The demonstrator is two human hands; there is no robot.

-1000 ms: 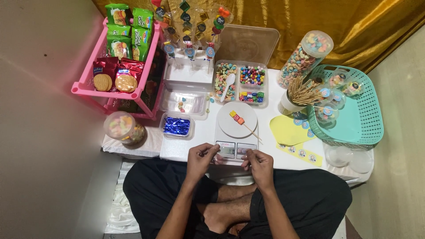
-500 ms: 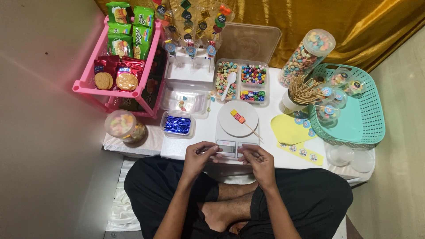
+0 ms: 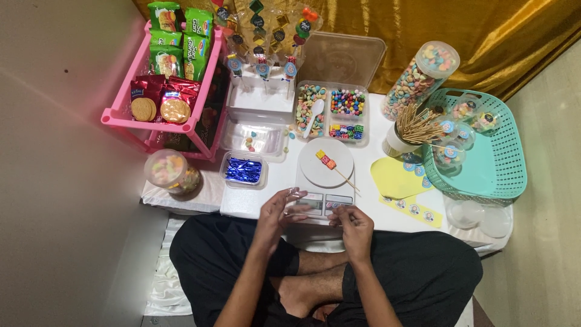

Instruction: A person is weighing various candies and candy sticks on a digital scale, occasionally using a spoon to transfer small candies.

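Holding clear wrapper (image 3: 301,209), both hands (fingers pinched)

A thin, clear, glossy plastic wrapper (image 3: 295,203) glints between the hands. The white kitchen scale (image 3: 325,175) looks like smooth matt plastic. The pale wooden skewer (image 3: 340,172) is dull; the pink rack (image 3: 158,121) and teal latticed basket (image 3: 490,181) are shiny plastic; the gold curtain (image 3: 472,36) is satiny cloth.

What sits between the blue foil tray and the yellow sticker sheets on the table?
In the head view, the kitchen scale lies between the blue foil tray and the yellow sticker sheets; a candy skewer rests on its round plate.
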